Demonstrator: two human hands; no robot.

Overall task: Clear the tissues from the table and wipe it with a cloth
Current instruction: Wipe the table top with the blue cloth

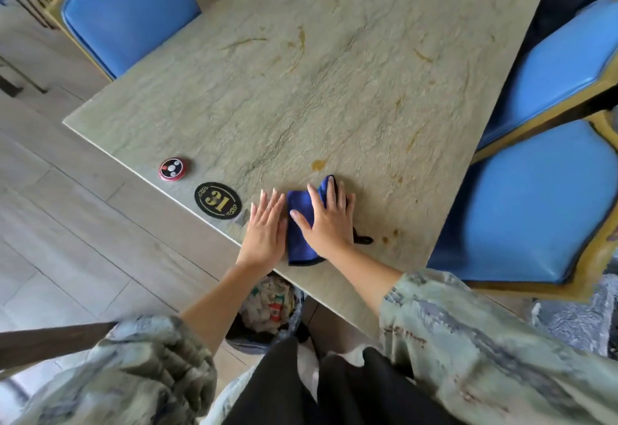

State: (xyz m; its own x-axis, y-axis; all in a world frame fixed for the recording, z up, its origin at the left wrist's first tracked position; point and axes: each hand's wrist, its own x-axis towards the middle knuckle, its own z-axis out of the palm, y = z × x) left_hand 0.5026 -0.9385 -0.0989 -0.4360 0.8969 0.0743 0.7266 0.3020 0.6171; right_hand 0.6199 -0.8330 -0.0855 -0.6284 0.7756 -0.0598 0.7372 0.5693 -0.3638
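Stone-patterned table (301,90) among blue chairs (130,6); right hand (329,220) flat on blue cloth (299,224), left hand (266,227) flat beside, neither grip closed.

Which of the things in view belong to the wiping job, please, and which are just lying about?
Part of the job:
- blue cloth, pressed flat by the right hand
- left hand, flat beside it
- table
- bin of tissues under the table edge

Just lying about:
- call button
- number plaque
- blue chairs

I read only one sign: gold digits "31" on the black oval table-number plate (218,203), lying at the table (334,90) edge, upside down to me.
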